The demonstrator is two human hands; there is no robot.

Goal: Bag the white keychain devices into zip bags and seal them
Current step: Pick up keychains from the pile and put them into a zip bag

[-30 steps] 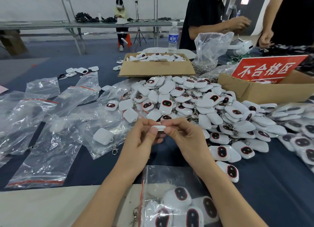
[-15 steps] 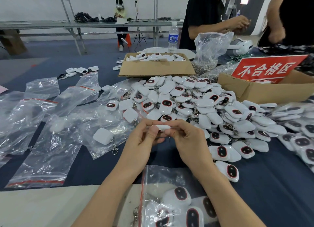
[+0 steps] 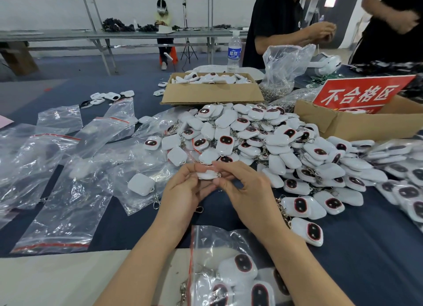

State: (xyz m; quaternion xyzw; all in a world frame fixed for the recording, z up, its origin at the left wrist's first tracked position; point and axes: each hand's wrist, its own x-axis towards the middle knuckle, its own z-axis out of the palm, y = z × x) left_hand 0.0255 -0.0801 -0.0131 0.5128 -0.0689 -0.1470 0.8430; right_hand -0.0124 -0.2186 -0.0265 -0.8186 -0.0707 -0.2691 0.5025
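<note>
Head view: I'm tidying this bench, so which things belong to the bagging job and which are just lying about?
Job: left hand and right hand pinching one keychain device; device pile; empty zip bags; filled bag.
Lying about: water bottle; red sign; white headset.

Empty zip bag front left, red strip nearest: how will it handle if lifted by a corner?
Likely floppy: the empty zip bag lies flat, its film wrinkled. Probably very light and slick, given the thin glossy sheen. It seems to overlap neighbouring bags, so may drag them.
</note>
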